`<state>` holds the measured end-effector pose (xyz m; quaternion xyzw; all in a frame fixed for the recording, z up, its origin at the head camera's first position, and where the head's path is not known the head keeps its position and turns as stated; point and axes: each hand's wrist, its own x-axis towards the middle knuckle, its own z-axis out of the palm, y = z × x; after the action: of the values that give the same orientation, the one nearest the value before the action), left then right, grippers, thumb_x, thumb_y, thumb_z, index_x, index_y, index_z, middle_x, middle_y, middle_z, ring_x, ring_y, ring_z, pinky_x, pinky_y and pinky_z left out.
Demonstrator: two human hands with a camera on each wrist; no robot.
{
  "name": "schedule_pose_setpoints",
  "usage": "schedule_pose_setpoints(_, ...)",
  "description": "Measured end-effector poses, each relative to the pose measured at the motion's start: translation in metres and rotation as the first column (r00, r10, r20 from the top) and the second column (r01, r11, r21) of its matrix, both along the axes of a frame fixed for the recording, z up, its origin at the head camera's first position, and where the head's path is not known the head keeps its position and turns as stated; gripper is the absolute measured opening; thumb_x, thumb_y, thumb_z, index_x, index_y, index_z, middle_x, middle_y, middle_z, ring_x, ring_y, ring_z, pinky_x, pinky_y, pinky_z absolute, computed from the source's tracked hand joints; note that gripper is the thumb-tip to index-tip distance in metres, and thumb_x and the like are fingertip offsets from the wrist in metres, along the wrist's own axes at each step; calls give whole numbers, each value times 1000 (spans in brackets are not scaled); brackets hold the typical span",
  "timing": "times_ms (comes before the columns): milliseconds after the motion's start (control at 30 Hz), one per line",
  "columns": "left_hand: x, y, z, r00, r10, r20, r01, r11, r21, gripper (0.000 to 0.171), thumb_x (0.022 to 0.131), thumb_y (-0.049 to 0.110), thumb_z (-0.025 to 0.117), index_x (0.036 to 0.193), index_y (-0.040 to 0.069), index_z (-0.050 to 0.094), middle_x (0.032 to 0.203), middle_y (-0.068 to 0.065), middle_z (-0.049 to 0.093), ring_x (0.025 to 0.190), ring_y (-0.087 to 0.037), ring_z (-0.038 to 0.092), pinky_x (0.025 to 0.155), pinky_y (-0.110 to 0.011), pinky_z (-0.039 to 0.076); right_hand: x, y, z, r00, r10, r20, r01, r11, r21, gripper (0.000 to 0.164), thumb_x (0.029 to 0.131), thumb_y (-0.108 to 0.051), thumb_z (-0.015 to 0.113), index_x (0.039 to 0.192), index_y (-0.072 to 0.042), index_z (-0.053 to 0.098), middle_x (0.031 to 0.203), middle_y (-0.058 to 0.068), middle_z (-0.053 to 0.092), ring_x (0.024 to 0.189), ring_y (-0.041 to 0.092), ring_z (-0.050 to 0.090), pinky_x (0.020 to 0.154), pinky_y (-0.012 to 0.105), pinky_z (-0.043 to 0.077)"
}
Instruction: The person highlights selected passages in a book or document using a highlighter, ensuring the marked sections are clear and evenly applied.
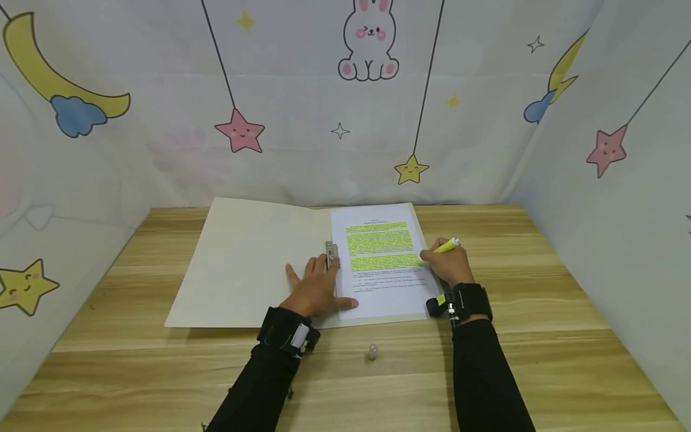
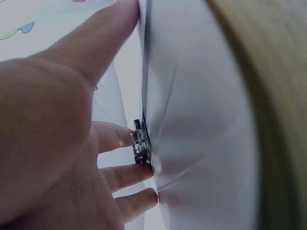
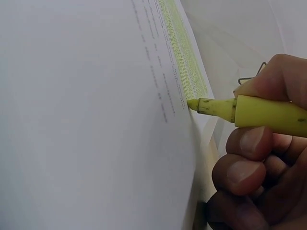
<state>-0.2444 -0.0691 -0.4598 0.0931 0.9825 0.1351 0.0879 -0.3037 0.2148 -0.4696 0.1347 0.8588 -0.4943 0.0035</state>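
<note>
A white folder (image 1: 248,270) lies opened flat, and a printed sheet (image 1: 388,303) rests on its right side. Bands of yellow cover the upper paragraphs; the lower lines are plain black print. My right hand (image 1: 452,264) grips a yellow highlighter (image 3: 273,115), its chisel tip at the right end of the lowest yellow band. Fingers spread, my left hand (image 1: 315,293) rests over the fold, its thumb on the sheet's lower left edge. Its fingertips lie beside the metal clip (image 2: 140,143), which is partly covered by them in the head view.
A small pale rounded object (image 1: 372,351) sits on the wooden table (image 1: 410,390) in front of the folder. Behind the table hangs a white cloth (image 1: 302,168) printed with stars and a rabbit, with more cloth at both sides.
</note>
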Motion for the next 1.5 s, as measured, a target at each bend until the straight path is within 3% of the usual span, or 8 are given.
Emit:
schedule_pose_setpoints(467, 0, 0, 2, 1000, 1, 0, -1, 1000, 3, 106, 75, 62, 77, 156, 11, 32, 161, -21, 25, 148, -41, 20, 109, -81, 5, 0, 3, 0, 1000, -5, -5, 5, 1000, -10, 18, 84, -18, 67, 74, -8, 55, 77, 4, 48, 69, 20, 50, 52, 28, 38)
schedule_pose_setpoints(567, 0, 0, 1, 1000, 7, 8, -7, 1000, -5, 107, 75, 63, 76, 156, 12, 30, 161, -20, 24, 149, -40, 19, 110, -80, 5, 1, 8, 1, 1000, 11, -7, -12, 992, -122, 21, 85, -16, 68, 72, -9, 52, 65, 0, 47, 57, 16, 47, 47, 26, 36)
schedule_pose_setpoints(700, 1, 0, -1, 1000, 10, 11, -10, 1000, -10, 107, 75, 64, 75, 157, 13, 29, 162, -20, 23, 149, -40, 18, 110, -80, 4, 4, 15, 7, 1000, 31, -4, -31, 953, -300, 25, 88, -13, 67, 71, -8, 49, 53, -2, 45, 47, 13, 44, 42, 25, 34)
schedule_pose_setpoints(800, 0, 0, -1, 1000, 9, 6, -9, 1000, -6, 108, 74, 64, 76, 156, 12, 30, 161, -20, 24, 149, -40, 19, 110, -80, 4, 7, 12, 16, 999, 50, -19, -53, 944, -327, 24, 90, -15, 67, 73, -8, 50, 56, -2, 46, 49, 14, 45, 44, 25, 35)
schedule_pose_setpoints(1067, -2, 0, -3, 1000, 10, 7, -10, 1000, -14, 108, 74, 65, 75, 157, 13, 29, 161, -20, 24, 149, -39, 19, 110, -80, 4, 9, -38, 34, 979, 170, -110, -196, 932, -304, 17, 88, -12, 69, 76, -7, 58, 61, -1, 45, 52, 13, 44, 52, 26, 36)
schedule_pose_setpoints(1300, -3, 2, -4, 1000, 7, 19, -6, 1000, -30, 108, 74, 67, 73, 157, 14, 29, 161, -19, 24, 148, -39, 20, 110, -80, 4, 11, -81, 22, 965, 256, -63, -264, 931, -254, 20, 86, -16, 73, 77, -10, 56, 52, -4, 46, 47, 13, 43, 49, 25, 35)
schedule_pose_setpoints(1500, -3, 2, -3, 1000, 3, 17, -2, 999, -40, 108, 75, 68, 73, 157, 14, 28, 162, -19, 23, 149, -39, 19, 110, -80, 5, 11, -101, 14, 963, 266, -36, -267, 938, -222, 18, 84, -19, 74, 78, -11, 59, 54, -2, 50, 51, 15, 48, 52, 28, 41)
